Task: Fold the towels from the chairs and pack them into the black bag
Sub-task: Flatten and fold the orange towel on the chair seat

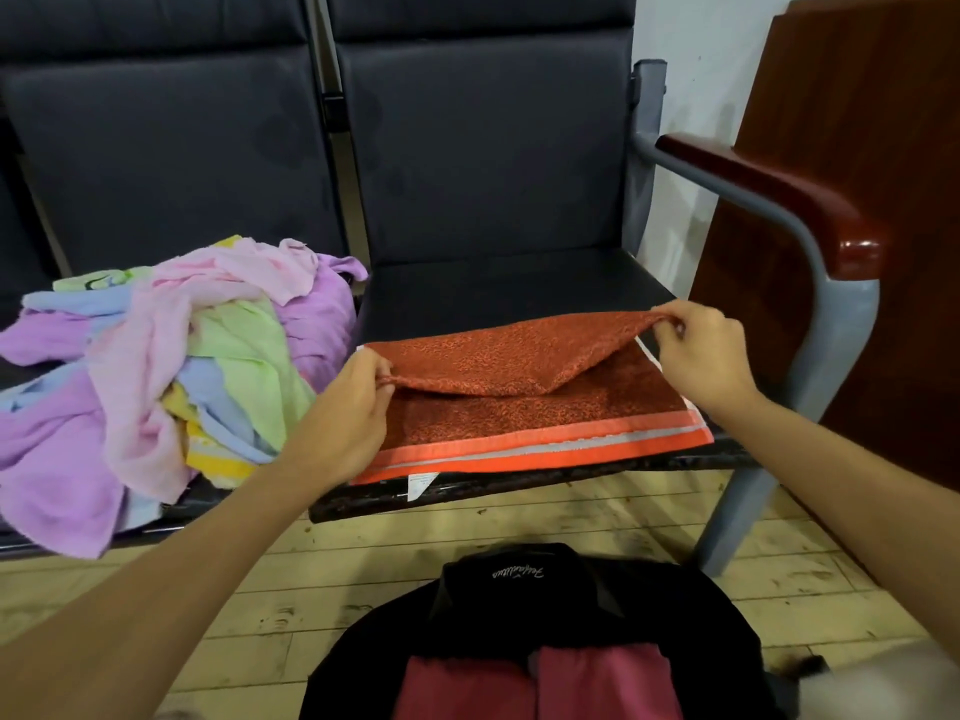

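In the head view, a rust-orange towel [545, 413] lies flat on the seat of the right-hand chair [519, 283], its bright striped hem along the seat's front edge. A small white label [420, 485] hangs over that edge.

The left grip [343, 407], a bare hand, pinches the towel's left corner between thumb and curled fingers. The right grip [701, 356] pinches the opposite corner and holds it a little higher. Between them the lifted edge sags in a shallow fold above the layer beneath.

On the neighbouring seat to the left sits a loose pile of towels [156, 366] in pink, purple, green, blue and yellow, unfolded and well apart from the orange one.

The black bag [571, 605] stands open on the wooden floor [260, 589] just in front of the right chair, with dark pink cloth [467, 688] showing inside.
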Available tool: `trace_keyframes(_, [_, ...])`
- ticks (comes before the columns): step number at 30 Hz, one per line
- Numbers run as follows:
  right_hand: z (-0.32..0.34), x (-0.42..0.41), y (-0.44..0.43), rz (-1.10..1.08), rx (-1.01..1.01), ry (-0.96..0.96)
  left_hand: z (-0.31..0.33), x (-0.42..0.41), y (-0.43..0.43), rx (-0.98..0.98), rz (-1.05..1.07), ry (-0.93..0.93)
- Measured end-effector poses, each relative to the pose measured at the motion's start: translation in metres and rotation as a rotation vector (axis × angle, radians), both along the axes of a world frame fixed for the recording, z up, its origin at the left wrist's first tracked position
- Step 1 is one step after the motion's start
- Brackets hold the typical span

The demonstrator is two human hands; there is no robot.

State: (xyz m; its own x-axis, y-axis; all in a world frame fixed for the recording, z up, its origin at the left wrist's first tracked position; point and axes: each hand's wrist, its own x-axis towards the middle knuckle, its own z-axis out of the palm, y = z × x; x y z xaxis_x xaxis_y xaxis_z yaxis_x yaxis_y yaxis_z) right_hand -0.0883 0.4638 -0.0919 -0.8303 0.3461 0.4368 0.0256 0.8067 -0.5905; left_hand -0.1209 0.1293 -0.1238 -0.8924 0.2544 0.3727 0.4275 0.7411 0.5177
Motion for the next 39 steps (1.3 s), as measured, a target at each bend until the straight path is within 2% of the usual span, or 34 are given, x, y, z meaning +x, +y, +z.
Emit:
trace_keyframes(5, [0.006, 0.014, 0.012, 0.000, 0.041, -0.007, 0.016, 0.017, -0.011, 0.036, 0.045, 0.064])
trace_keyframes(10, [0.004, 0.040, 0.029, 0.132, 0.220, -0.066, 0.015, 0.030, -0.023, -0.029, -0.069, -0.009])
trace_keyframes(16, [0.008, 0.061, 0.036, 0.280, 0.253, -0.050, 0.020, 0.038, -0.036, -0.016, -0.132, -0.133])
trace_keyframes(21, [0.000, 0.060, 0.042, 0.402, 0.378, -0.271, 0.011, 0.043, -0.036, -0.168, -0.160, -0.217])
trace_keyframes(24, [-0.004, 0.058, 0.044, 0.392, 0.442, -0.369, 0.012, 0.042, -0.034, -0.197, -0.190, -0.223])
trace_keyframes(26, [-0.003, 0.057, 0.045, 0.364, 0.409, -0.389, 0.014, 0.042, -0.031, -0.235, -0.154, -0.222])
trace_keyframes(29, [-0.007, 0.053, 0.046, 0.316, 0.410, -0.362, 0.014, 0.036, -0.024, -0.305, 0.008, -0.161])
trace_keyframes(32, [-0.010, 0.045, 0.040, 0.224, 0.418, -0.333, 0.011, 0.028, -0.016, -0.263, 0.166, -0.142])
trace_keyframes(35, [-0.010, 0.037, 0.032, 0.121, 0.356, -0.420, 0.004, 0.015, -0.017, -0.233, 0.216, -0.252])
trace_keyframes(39, [-0.013, 0.029, 0.024, -0.023, 0.248, -0.541, 0.001, 0.006, -0.016, -0.360, 0.398, -0.406])
